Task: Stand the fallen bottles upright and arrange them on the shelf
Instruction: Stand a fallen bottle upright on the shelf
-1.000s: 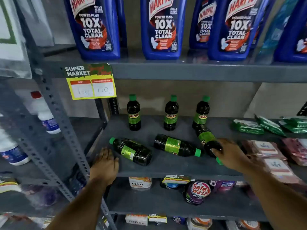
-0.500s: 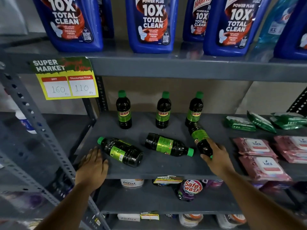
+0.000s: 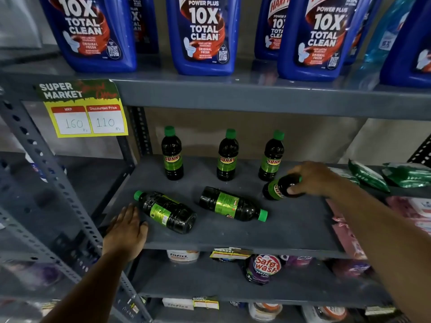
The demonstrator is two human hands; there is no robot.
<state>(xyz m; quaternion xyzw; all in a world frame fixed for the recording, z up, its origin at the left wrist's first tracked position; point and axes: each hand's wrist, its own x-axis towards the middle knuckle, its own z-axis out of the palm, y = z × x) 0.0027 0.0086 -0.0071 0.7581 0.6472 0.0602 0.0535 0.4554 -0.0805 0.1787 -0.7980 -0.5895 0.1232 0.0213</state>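
Observation:
Three dark bottles with green caps and green Sunny labels stand upright at the back of the grey shelf: left, middle, right. Two more lie fallen in front: one at the left with its cap pointing back-left, one in the middle with its cap to the right. My right hand grips a third fallen bottle, tilted with its base toward the front left. My left hand rests flat on the shelf's front left edge, beside the left fallen bottle.
Large blue Harpic bottles line the shelf above. A yellow price tag hangs from that shelf's left edge. Green packets and pink packets fill the shelf's right side. A perforated upright stands at the left.
My right hand has lifted and swung the right-hand fallen bottle back and to the right, its base now raised toward the front left. My left hand stays at the shelf edge.

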